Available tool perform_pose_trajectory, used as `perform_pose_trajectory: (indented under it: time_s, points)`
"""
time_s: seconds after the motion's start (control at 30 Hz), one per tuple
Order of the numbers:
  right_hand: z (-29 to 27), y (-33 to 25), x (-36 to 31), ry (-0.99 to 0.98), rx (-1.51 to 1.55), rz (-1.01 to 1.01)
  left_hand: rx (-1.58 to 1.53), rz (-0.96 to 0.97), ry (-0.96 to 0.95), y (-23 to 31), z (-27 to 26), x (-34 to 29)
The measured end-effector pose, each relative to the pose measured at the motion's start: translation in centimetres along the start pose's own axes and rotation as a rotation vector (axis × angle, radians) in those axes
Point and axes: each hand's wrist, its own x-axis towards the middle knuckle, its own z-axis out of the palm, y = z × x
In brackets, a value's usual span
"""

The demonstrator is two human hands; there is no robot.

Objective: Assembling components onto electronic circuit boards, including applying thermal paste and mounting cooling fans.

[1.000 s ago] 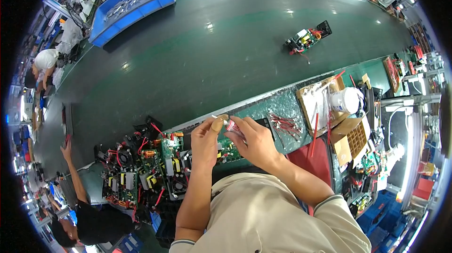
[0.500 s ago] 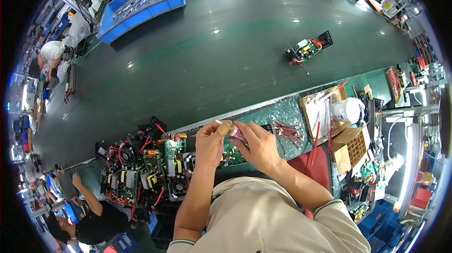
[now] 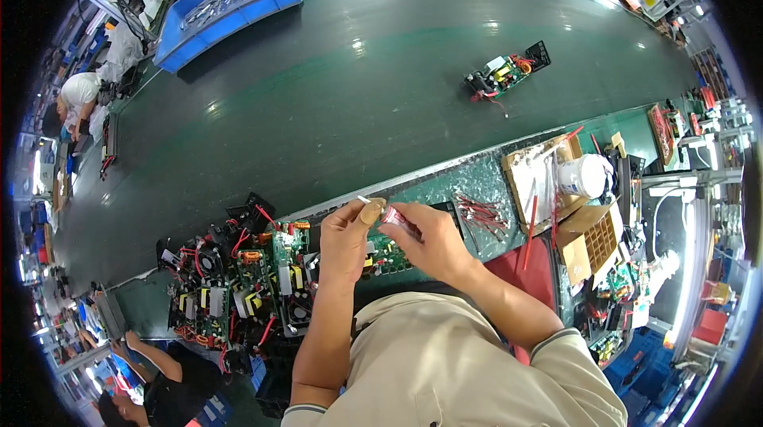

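My two hands meet over the bench edge. My left hand (image 3: pixel 346 240) is closed, with a tan cover over its thumb tip. A thin white pointed piece (image 3: pixel 363 199) sticks out of its pinch; the rest is hidden by the fingers. In my right hand (image 3: pixel 433 240), closed fingers grip a small red-and-white tube (image 3: pixel 391 216), its end turned toward the left thumb. Beneath the hands lies a green circuit board (image 3: pixel 385 258), partly covered. Just right of them, a bundle of red and dark wires (image 3: pixel 482 216) rests on the bench.
Several circuit assemblies (image 3: pixel 238 292) crowd the bench at left. Beyond runs a dark green conveyor (image 3: pixel 302 125), carrying one assembly (image 3: pixel 505 75) and a blue bin (image 3: pixel 230 17) of metal parts. A white tub (image 3: pixel 582 176) and divided carton (image 3: pixel 592 244) stand right. A co-worker (image 3: pixel 171 379) sits lower left.
Both hands stay together in nearly the same grip, shifted slightly left in view. The assembly and blue bin also sit slightly further left. The co-worker at lower left has moved their arms.
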Motion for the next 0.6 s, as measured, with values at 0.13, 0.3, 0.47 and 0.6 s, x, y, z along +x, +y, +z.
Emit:
perform_pose_trajectory:
  time_s: [0.13, 0.3, 0.47, 0.6]
  points:
    - [-1.3, -0.1, 0.7, -0.338, 0.571, 0.515, -0.017, -0.017, -0.091, 0.2, -1.0, 0.0]
    - [-1.7, 0.2, 0.8, -0.451, 0.857, 0.727, -0.013, -0.036, -0.169, 0.4, -1.2, 0.1]
    - [-0.9, -0.5, 0.7, -0.222, 0.322, 0.375, 0.0, -0.024, -0.082, -0.1, -1.1, 0.4]
    - [0.3, 0.0, 0.1, -0.064, 0.168, 0.135, 0.042, -0.003, -0.074, -0.5, -1.3, 0.5]
